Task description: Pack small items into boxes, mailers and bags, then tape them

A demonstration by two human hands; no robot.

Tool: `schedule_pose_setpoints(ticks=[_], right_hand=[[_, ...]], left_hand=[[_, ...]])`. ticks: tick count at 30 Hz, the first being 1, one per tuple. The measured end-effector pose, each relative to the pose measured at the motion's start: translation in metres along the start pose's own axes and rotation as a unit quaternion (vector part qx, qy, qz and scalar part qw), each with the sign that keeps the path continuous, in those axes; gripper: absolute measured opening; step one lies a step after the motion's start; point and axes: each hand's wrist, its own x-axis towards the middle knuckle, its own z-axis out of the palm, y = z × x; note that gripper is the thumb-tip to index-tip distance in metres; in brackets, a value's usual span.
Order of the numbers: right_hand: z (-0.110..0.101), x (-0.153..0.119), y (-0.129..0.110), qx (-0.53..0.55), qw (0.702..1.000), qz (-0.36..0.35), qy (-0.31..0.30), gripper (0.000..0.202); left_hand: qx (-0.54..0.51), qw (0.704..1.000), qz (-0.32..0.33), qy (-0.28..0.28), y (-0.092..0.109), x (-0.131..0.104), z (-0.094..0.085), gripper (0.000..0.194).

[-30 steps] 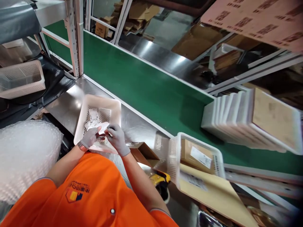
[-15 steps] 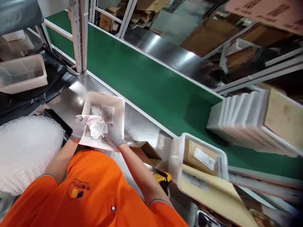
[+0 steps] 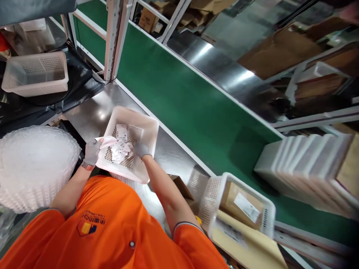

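Observation:
A white plastic basket (image 3: 151, 130) sits on the metal table in front of me. Inside lie a pile of crumpled white paper slips (image 3: 121, 151) and a small white labelled packet (image 3: 121, 132). At the basket's left rim my left hand (image 3: 92, 152), gloved in grey, is closed on a thin pinkish-white sheet (image 3: 107, 142), which may be paper or a bag. My right hand (image 3: 141, 149), also gloved, reaches into the basket along its right side, beside the slips. Its fingers are blurred, so their grip does not show.
A green conveyor belt (image 3: 179, 93) runs behind the table. Stacked white baskets (image 3: 297, 164) stand on it at right. Another basket (image 3: 244, 179) holds a brown carton and a padded envelope. Bubble wrap (image 3: 36, 164) lies left, below an additional basket (image 3: 36, 74).
My right hand has moved off the sheet and deeper into the basket's right side. The sheet now hangs from my left hand, leaving the slips more exposed. The view has shifted.

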Motion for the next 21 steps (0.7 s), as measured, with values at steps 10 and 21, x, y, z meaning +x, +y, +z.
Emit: schedule_pose_setpoints(ticks=[10, 21], right_hand=[[-0.044, 0.016, -0.009, 0.006, 0.987, -0.007, 0.158, 0.055], [0.045, -0.035, -0.043, 0.081, 0.972, -0.218, 0.034, 0.027]], left_hand=[[-0.016, 0.999, -0.034, 0.02, 0.008, -0.008, 0.004, 0.033], [0.018, 0.999, -0.019, 0.021, 0.0, 0.0, 0.0, 0.036]])
